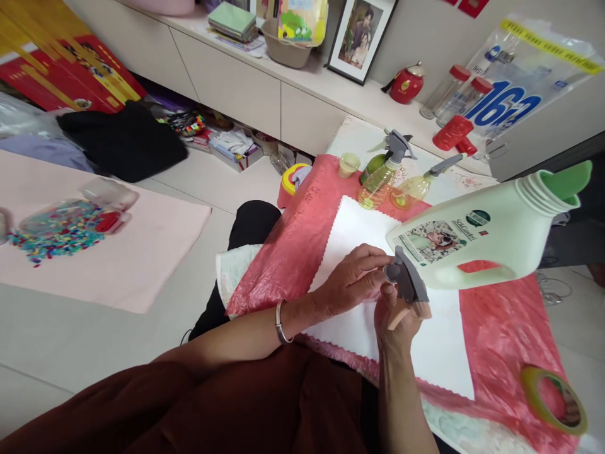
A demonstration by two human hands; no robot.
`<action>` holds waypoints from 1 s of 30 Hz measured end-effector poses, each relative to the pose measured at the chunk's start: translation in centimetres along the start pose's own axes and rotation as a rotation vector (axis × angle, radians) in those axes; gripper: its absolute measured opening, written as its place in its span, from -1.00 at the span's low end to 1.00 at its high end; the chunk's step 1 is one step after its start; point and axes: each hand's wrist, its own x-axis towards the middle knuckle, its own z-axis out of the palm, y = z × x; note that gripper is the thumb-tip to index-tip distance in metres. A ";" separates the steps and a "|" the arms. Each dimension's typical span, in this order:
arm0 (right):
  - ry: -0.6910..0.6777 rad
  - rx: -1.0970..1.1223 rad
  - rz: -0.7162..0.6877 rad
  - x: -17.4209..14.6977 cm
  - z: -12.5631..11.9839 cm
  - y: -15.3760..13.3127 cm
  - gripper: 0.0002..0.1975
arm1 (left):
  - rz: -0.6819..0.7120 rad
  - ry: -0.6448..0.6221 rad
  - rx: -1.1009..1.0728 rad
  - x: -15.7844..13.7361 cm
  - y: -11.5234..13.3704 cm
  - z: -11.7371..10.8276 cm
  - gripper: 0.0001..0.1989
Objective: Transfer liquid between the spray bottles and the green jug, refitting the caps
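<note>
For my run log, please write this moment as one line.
left hand: touches sprayer nozzle | right hand: holds grey trigger sprayer head | under: white cloth on red sheet | near: detergent jug lying sideways

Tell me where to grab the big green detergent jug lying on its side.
Take the detergent jug at its narrow neck, just below the open threaded mouth, coming from the right. It lies on its side with the mouth pointing right and the wide labelled body towards both hands.

low table [359,135] under red plastic sheet [501,328], with white cloth [354,239], two spray bottles [378,183], tape roll [553,397]
</note>
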 end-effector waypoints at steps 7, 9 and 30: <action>-0.009 -0.037 0.059 -0.1 0.0 -0.7 -0.65 | -0.123 0.092 -0.209 0.2 0.2 0.1 -0.65; -0.024 0.012 0.079 0.0 -0.4 -0.4 -0.64 | -0.109 0.097 -0.199 0.2 0.3 0.3 -0.70; -0.101 -0.003 0.157 -0.2 -1.9 1.1 -0.67 | -0.141 0.117 -0.212 0.0 -0.4 0.3 -0.61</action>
